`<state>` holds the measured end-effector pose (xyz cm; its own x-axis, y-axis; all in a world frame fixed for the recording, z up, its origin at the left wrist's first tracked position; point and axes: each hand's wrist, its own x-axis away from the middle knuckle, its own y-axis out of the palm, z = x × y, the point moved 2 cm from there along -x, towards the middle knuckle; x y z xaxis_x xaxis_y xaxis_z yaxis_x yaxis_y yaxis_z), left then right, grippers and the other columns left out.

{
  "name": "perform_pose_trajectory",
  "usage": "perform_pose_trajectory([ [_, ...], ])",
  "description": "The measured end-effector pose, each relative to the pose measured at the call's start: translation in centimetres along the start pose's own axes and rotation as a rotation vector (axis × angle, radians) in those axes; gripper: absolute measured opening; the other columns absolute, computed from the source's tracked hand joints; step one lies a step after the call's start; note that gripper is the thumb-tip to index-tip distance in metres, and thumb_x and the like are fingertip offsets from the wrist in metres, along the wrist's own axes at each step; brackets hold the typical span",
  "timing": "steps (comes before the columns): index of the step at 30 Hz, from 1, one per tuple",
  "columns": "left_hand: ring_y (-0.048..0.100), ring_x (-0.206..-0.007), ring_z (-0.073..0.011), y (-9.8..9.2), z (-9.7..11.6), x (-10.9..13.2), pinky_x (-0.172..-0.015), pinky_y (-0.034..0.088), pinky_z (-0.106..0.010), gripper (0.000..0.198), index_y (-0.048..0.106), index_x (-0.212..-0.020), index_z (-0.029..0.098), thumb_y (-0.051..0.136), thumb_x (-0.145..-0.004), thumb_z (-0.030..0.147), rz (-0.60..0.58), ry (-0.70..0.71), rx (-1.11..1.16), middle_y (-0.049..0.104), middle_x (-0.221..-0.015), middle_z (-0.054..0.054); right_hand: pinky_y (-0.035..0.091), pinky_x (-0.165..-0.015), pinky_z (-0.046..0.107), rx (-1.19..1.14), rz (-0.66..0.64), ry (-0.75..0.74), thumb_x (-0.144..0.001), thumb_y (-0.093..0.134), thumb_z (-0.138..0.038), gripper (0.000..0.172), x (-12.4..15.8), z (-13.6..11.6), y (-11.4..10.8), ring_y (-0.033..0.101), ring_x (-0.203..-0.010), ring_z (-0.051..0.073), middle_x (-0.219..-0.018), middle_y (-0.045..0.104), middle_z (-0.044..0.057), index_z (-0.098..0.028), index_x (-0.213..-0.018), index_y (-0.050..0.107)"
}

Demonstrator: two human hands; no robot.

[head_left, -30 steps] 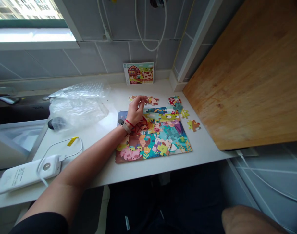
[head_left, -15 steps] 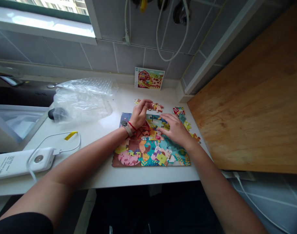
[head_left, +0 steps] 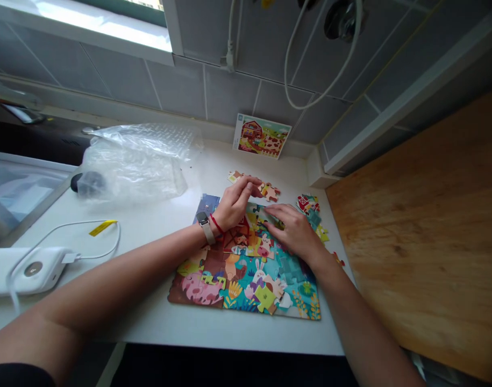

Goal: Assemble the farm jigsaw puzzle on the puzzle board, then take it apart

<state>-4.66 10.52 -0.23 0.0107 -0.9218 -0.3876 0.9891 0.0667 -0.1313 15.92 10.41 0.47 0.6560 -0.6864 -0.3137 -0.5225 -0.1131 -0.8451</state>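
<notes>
A colourful farm-animal jigsaw puzzle lies on the white counter, with loose pieces such as a yellow-green puzzle piece on top of it. My left hand is over its upper left part, fingers stretched toward the right and slightly bent, nothing visible in them. It wears a watch and a red string. My right hand rests at the puzzle's upper right, thumb and fingers apart, fingertips at the puzzle surface. Loose cow-patterned pieces lie just beyond my left hand. Other loose pieces lie right of the puzzle.
A farm picture card leans on the tiled wall. Clear plastic bags lie at the left, near the sink. A white power bank-like device with a cable sits front left. A wooden panel borders the counter's right side.
The view has shifted, bringing the puzzle closer and lower. Both hands keep nearly the same pose over the puzzle's upper part.
</notes>
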Motion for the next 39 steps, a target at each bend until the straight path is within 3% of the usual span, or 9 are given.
perform_pose_trajectory([
  [4,0.071,-0.091,-0.0184,-0.1,0.1,0.0,-0.088,0.054,-0.035,0.032,0.065,-0.114,0.020,0.039,-0.113,0.039,0.022,-0.001,-0.041,0.075,-0.093,-0.006,0.061,-0.105,0.049,0.011,-0.011,-0.042,-0.099,0.067,-0.020,0.021,-0.5,0.8,0.6,0.071,-0.119,0.030,-0.128,0.075,0.012,-0.022,-0.114,0.082],
  [7,0.071,-0.093,-0.0193,-0.1,0.1,0.0,-0.091,0.054,-0.036,0.032,0.065,-0.113,0.021,0.039,-0.114,0.039,0.037,0.008,-0.067,0.075,-0.094,-0.006,0.059,-0.107,0.050,-0.022,0.012,-0.034,-0.101,0.065,-0.024,0.022,-0.5,0.8,0.3,0.069,-0.125,0.030,-0.134,0.074,0.012,-0.023,-0.117,0.081],
  [10,0.071,-0.094,-0.0193,-0.1,0.1,0.0,-0.092,0.054,-0.037,0.031,0.065,-0.114,0.021,0.039,-0.113,0.038,0.028,0.007,-0.068,0.076,-0.094,-0.006,0.057,-0.109,0.048,-0.086,0.130,0.015,-0.105,0.059,-0.023,0.028,-0.3,0.7,-0.9,0.069,-0.125,0.027,-0.133,0.074,0.011,-0.024,-0.126,0.077],
  [13,0.071,-0.089,-0.0177,0.0,0.1,0.1,-0.087,0.055,-0.034,0.031,0.065,-0.115,0.020,0.039,-0.113,0.037,0.018,-0.016,-0.040,0.076,-0.091,-0.005,0.059,-0.105,0.046,-0.093,0.286,0.063,-0.105,0.056,-0.019,0.028,0.1,0.8,-2.0,0.073,-0.114,0.024,-0.120,0.078,0.008,-0.026,-0.122,0.078],
  [19,0.071,-0.073,-0.0142,0.3,0.5,0.3,-0.076,0.055,-0.029,0.027,0.066,-0.106,0.020,0.041,-0.111,0.031,-0.094,0.005,-0.126,0.075,-0.082,-0.002,0.060,-0.098,0.045,-0.096,0.288,0.051,-0.100,0.053,-0.014,0.031,0.4,0.7,-1.7,0.074,-0.106,0.025,-0.108,0.080,0.007,-0.024,-0.111,0.080],
  [28,0.071,-0.073,-0.0159,0.5,1.3,1.0,-0.072,0.054,-0.032,0.025,0.066,-0.105,0.020,0.042,-0.108,0.026,-0.204,0.204,-0.415,0.077,-0.083,-0.002,0.057,-0.101,0.047,-0.252,0.551,0.340,-0.099,0.058,-0.021,0.023,0.9,1.3,-2.2,0.074,-0.102,0.025,-0.101,0.082,0.005,-0.024,-0.106,0.079],
  [32,0.071,-0.076,-0.0186,0.7,1.2,1.1,-0.074,0.055,-0.035,0.028,0.069,-0.107,0.019,0.042,-0.107,0.026,-0.271,0.271,-0.536,0.077,-0.086,-0.005,0.057,-0.102,0.046,-0.280,0.557,0.359,-0.097,0.058,-0.022,0.023,1.0,1.7,-2.1,0.075,-0.101,0.025,-0.099,0.082,0.005,-0.024,-0.103,0.080],
  [36,0.067,-0.079,-0.0226,1.2,1.1,1.1,-0.075,0.055,-0.038,0.035,0.072,-0.090,0.020,0.044,-0.108,0.032,-0.409,0.366,-0.650,0.075,-0.084,-0.008,0.058,-0.100,0.046,-0.269,0.536,0.385,-0.098,0.058,-0.025,0.023,1.0,1.6,-2.1,0.075,-0.102,0.026,-0.101,0.082,0.007,-0.024,-0.104,0.080],
  [39,0.066,-0.086,-0.0239,1.3,1.2,1.0,-0.081,0.054,-0.041,0.039,0.073,-0.085,0.021,0.045,-0.109,0.035,-0.435,0.366,-0.631,0.077,-0.094,-0.009,0.059,-0.098,0.046,-0.259,0.530,0.400,-0.099,0.058,-0.027,0.023,1.0,1.6,-2.2,0.075,-0.101,0.027,-0.102,0.082,0.007,-0.024,-0.104,0.080],
])
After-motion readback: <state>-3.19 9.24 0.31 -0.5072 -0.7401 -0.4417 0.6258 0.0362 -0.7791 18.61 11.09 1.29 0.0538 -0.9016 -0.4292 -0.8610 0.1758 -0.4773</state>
